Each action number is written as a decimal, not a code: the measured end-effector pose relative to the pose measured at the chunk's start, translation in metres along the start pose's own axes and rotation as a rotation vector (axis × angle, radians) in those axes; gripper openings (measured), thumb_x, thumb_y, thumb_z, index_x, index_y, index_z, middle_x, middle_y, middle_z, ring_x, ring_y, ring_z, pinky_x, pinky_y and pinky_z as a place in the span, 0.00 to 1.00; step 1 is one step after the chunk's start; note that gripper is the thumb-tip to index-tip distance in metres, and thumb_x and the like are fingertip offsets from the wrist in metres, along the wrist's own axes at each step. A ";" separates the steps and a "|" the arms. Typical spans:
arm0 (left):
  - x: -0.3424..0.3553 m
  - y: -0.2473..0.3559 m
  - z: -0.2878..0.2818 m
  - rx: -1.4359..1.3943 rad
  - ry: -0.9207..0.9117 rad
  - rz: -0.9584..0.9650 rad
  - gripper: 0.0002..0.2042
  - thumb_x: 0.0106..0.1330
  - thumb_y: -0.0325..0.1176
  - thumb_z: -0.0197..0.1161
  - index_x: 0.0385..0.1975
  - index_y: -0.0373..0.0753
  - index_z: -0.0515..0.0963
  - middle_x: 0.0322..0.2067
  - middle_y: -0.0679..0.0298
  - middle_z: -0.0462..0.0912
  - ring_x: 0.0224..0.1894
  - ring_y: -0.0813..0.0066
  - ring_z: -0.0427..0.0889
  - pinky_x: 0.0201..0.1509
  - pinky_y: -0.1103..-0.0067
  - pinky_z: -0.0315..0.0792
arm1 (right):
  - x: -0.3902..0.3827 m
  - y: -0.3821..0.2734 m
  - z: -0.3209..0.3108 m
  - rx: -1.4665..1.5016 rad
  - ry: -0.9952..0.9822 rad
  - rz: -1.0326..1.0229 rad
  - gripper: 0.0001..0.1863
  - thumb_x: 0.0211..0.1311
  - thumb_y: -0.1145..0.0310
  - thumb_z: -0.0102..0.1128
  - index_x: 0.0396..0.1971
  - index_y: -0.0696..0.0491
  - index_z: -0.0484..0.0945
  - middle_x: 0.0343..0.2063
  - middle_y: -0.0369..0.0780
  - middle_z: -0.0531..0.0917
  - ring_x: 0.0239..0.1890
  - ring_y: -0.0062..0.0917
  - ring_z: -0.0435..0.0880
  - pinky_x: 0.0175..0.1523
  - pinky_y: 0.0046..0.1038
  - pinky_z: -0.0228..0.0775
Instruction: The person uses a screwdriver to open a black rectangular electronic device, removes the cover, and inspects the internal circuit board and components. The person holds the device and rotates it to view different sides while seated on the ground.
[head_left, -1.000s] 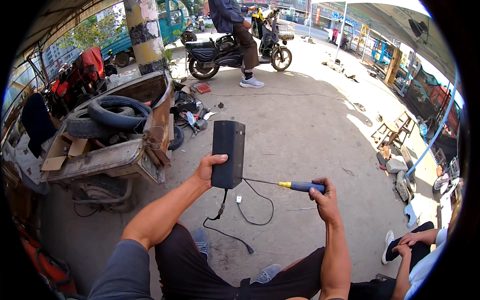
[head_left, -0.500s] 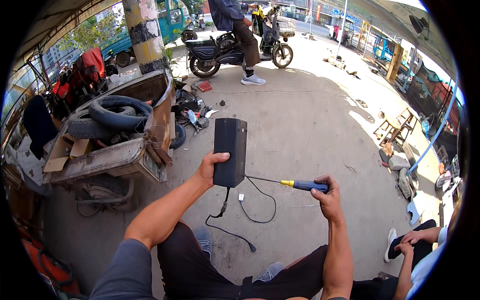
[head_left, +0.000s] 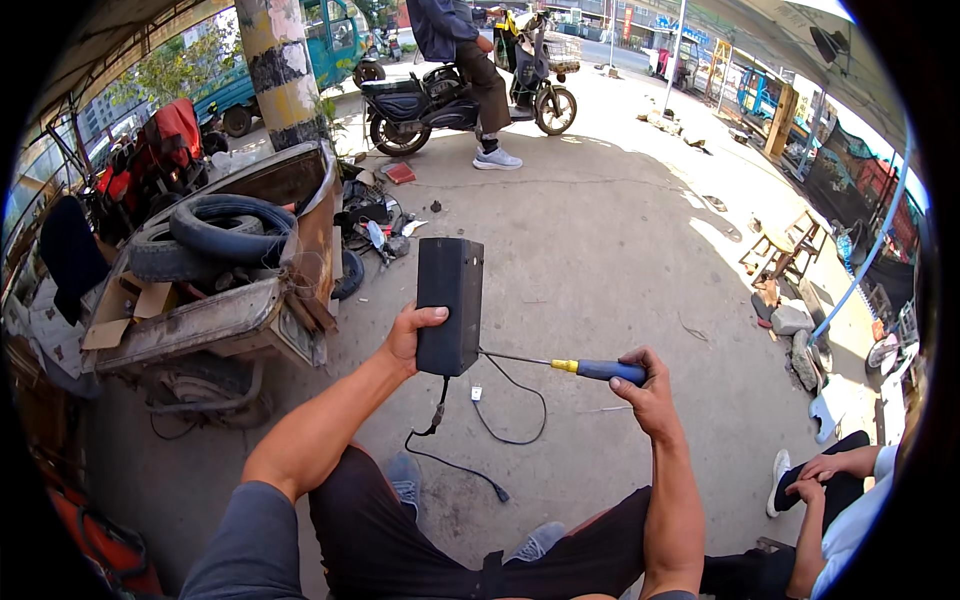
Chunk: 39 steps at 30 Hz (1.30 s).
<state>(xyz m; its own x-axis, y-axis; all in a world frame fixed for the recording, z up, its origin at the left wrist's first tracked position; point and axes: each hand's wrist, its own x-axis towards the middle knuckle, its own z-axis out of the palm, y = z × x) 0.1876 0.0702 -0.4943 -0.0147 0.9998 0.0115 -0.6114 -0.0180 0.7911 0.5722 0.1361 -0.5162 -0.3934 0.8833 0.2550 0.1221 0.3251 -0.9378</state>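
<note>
My left hand point(head_left: 408, 338) grips a black rectangular box point(head_left: 448, 290) upright, thumb across its face. Two dark cables run from it; one has a white plug point(head_left: 476, 393), the other a black plug point(head_left: 500, 494) lying low over the ground. In my right hand point(head_left: 648, 388) is a screwdriver with a blue and yellow handle point(head_left: 605, 370). Its long shaft reaches the lower right side of the box; whether the tip sits in a screw is too small to tell.
At left stands a worn cart point(head_left: 180, 335) with tires point(head_left: 225, 215) and cardboard, beside a painted pillar point(head_left: 275, 70). A person point(head_left: 480, 90) sits on a scooter ahead. Another person point(head_left: 840, 500) sits at lower right. Stools point(head_left: 785, 245), stones and junk line the right side.
The whole view has shifted slightly. The box and screwdriver stay in nearly the same pose, with both hands still closed on them.
</note>
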 end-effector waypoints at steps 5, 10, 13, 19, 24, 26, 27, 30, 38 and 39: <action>-0.001 -0.001 -0.006 0.006 0.026 -0.021 0.27 0.54 0.34 0.67 0.54 0.28 0.72 0.41 0.52 0.82 0.39 0.63 0.86 0.44 0.68 0.84 | 0.001 -0.007 0.009 0.107 0.057 -0.004 0.20 0.62 0.58 0.69 0.40 0.59 0.75 0.31 0.41 0.79 0.32 0.21 0.78 0.37 0.25 0.74; -0.001 0.000 -0.006 -0.010 0.036 -0.022 0.27 0.53 0.34 0.67 0.54 0.29 0.72 0.41 0.53 0.83 0.39 0.64 0.86 0.45 0.68 0.84 | 0.001 -0.005 -0.010 0.148 -0.135 0.473 0.25 0.62 0.51 0.70 0.41 0.59 0.75 0.31 0.40 0.79 0.29 0.22 0.79 0.34 0.24 0.74; -0.002 -0.002 -0.007 -0.026 0.047 -0.029 0.27 0.53 0.34 0.67 0.54 0.29 0.72 0.41 0.54 0.83 0.39 0.64 0.86 0.45 0.68 0.83 | -0.001 -0.011 0.002 0.038 -0.009 0.157 0.18 0.58 0.62 0.71 0.41 0.57 0.76 0.32 0.38 0.79 0.35 0.20 0.76 0.40 0.25 0.70; 0.000 -0.002 -0.006 -0.044 0.037 -0.027 0.27 0.54 0.34 0.67 0.54 0.29 0.73 0.41 0.54 0.83 0.39 0.64 0.86 0.45 0.68 0.83 | 0.000 -0.004 0.004 0.140 0.040 0.101 0.15 0.58 0.68 0.69 0.41 0.57 0.77 0.33 0.39 0.78 0.35 0.20 0.76 0.39 0.25 0.69; 0.001 -0.002 -0.011 -0.054 0.035 -0.022 0.27 0.54 0.34 0.67 0.54 0.30 0.73 0.41 0.53 0.83 0.39 0.63 0.86 0.45 0.67 0.83 | 0.001 -0.007 -0.009 0.134 -0.145 0.480 0.15 0.63 0.67 0.66 0.43 0.59 0.75 0.33 0.43 0.79 0.32 0.21 0.79 0.33 0.24 0.72; 0.003 -0.003 -0.010 -0.041 0.023 -0.019 0.27 0.54 0.34 0.67 0.54 0.30 0.73 0.41 0.53 0.83 0.39 0.63 0.86 0.45 0.68 0.83 | 0.001 -0.005 -0.006 0.083 -0.101 0.244 0.17 0.64 0.64 0.65 0.44 0.60 0.74 0.31 0.42 0.79 0.31 0.21 0.79 0.34 0.25 0.73; 0.003 -0.003 -0.009 -0.035 0.018 -0.018 0.27 0.54 0.34 0.67 0.54 0.30 0.73 0.41 0.53 0.83 0.39 0.63 0.86 0.45 0.68 0.83 | 0.001 -0.005 -0.005 0.057 -0.079 0.126 0.18 0.65 0.63 0.65 0.45 0.60 0.73 0.30 0.42 0.79 0.31 0.22 0.79 0.34 0.26 0.74; 0.002 -0.003 -0.006 -0.054 0.027 -0.024 0.26 0.54 0.34 0.67 0.53 0.29 0.73 0.41 0.53 0.83 0.39 0.63 0.86 0.45 0.68 0.83 | 0.005 0.012 -0.001 0.035 -0.006 -0.112 0.20 0.66 0.60 0.65 0.44 0.61 0.72 0.27 0.40 0.79 0.29 0.22 0.79 0.34 0.26 0.74; -0.002 0.000 -0.003 -0.018 0.011 -0.034 0.27 0.54 0.34 0.67 0.54 0.29 0.72 0.41 0.53 0.83 0.38 0.64 0.86 0.44 0.68 0.83 | 0.002 -0.011 -0.004 0.089 -0.035 0.286 0.19 0.70 0.57 0.60 0.43 0.60 0.72 0.24 0.39 0.78 0.25 0.20 0.78 0.33 0.25 0.73; -0.001 0.000 -0.003 -0.014 0.010 -0.032 0.27 0.54 0.34 0.67 0.54 0.28 0.72 0.41 0.53 0.83 0.38 0.64 0.86 0.44 0.68 0.83 | 0.003 -0.010 -0.002 0.066 -0.021 0.176 0.21 0.71 0.54 0.59 0.42 0.60 0.73 0.24 0.39 0.78 0.25 0.20 0.78 0.33 0.25 0.73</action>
<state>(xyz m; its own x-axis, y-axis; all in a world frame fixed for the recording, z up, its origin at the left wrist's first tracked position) 0.1853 0.0688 -0.4959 -0.0032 0.9998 -0.0197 -0.6227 0.0135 0.7823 0.5717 0.1356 -0.5054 -0.3902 0.9172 0.0810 0.1315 0.1425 -0.9810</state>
